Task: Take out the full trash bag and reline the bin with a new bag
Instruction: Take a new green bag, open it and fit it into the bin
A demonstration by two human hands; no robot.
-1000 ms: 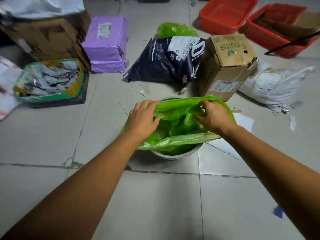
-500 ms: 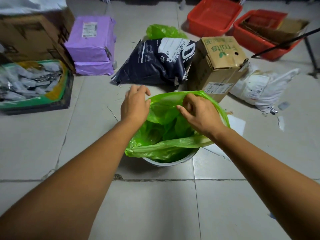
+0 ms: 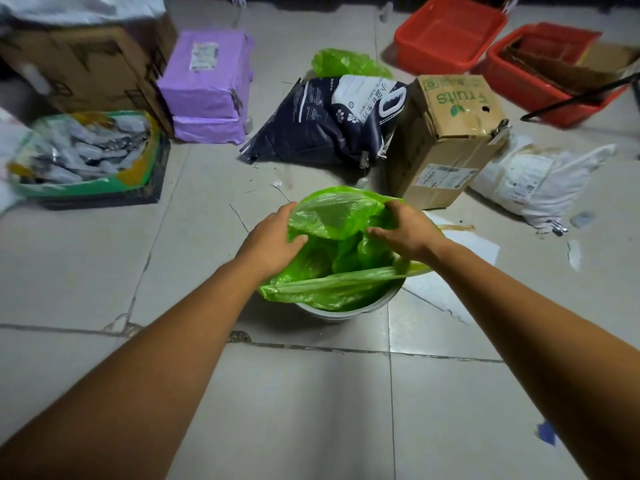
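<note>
A: Since the bag (image 3: 322, 292) sits loose and hollow in the bin (image 3: 332, 313), low centre of the frame, I'd call this the relining step, not the removal.

B: Agreed. Its near edge droops over the bin's pale, round rim, and the far edge is lifted.

A: The left hand (image 3: 273, 237) pinches the film, with the thumb in front and the fingers showing through it. The right hand (image 3: 405, 233) has its fingers curled into the far edge, clamped on the plastic.

B: Next, I think, that far edge must be stretched out and folded down over the rim all round. It's thin, crinkly, translucent stuff and likely to slip and balloon, so pull slowly.

A: Beyond, right of centre, there's a dented cardboard box (image 3: 457, 102), and beside it a glossy dark sack (image 3: 322, 133).

B: Behind the sack, top centre, is another green bag (image 3: 346, 64), bunched up. It's probably the full one, though I can't see inside.

A: Red plastic tubs (image 3: 436, 64) sit at upper right.
</note>
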